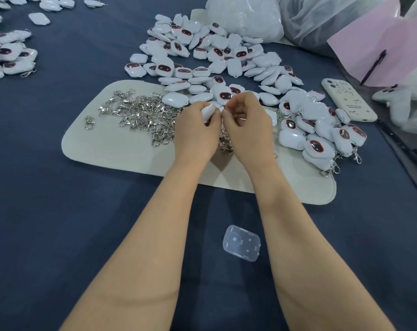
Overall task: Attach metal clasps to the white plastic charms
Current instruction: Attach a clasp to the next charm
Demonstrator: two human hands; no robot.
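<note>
**Small ring, tight pinch: where this join could slip**

At the far left a batch of clasped charms (10, 59) lies on the dark table (59, 211), well apart from the work. No writing shows on them, only dark windows rimmed in red.

On the cream mat (111, 151) sits the heap of clasps (140, 113), thoroughly tangled. Lifting one from it would likely drag its neighbours along or scatter them off the mat.

The left hand (195, 132) curls its fingers round one white charm (208, 112), held just above the mat. The right hand (246, 125) meets it and pinches a clasp (224, 140) by its top end against the charm's edge, and the rest of the clasp dangles between the hands. The join itself is hidden by the fingertips. The ring looks tiny, so it could spring from the pinch, or close without catching the charm's loop. A dropped clasp would fall into the heap.

Behind the hands, the loose charms (214, 56) run into the finished charms (322, 134) on the right, so the two could get mixed.

The phone (348, 101) beyond has dark marks and small print on its case, too fine to read
</note>
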